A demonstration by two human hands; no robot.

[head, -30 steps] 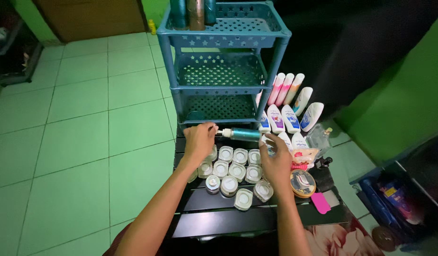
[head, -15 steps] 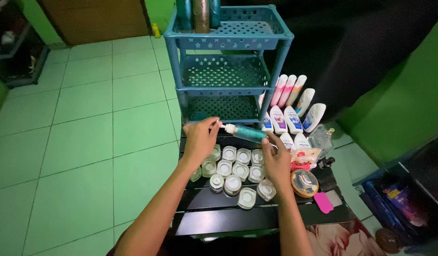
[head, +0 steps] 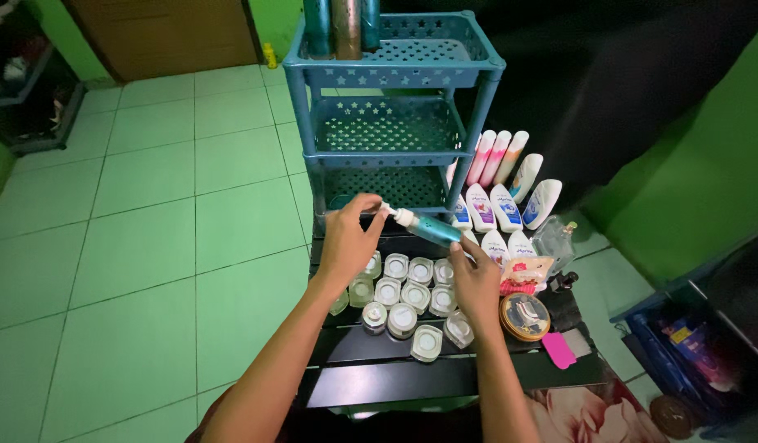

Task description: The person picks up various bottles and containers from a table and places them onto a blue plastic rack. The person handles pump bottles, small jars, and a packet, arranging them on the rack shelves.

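Note:
My right hand (head: pixel 475 279) grips the lower end of a slim teal bottle (head: pixel 432 229) with a white neck, held tilted above the black slatted table (head: pixel 395 381). My left hand (head: pixel 351 236) pinches the bottle's top end between thumb and fingers. Under both hands sit several small clear jars with white lids (head: pixel 402 289), packed in rows on the table.
A blue three-tier plastic rack (head: pixel 391 123) stands just behind the table, with tall containers on its top shelf. White lotion bottles and pink tubes (head: pixel 502 193) lie at the right. A round gold tin (head: pixel 524 317) and a pink item (head: pixel 558 350) sit nearby. Green tiled floor lies left.
The teal bottle has tipped from nearly level to slanted, its neck end raised. Both hands have shifted slightly upward and toward the rack.

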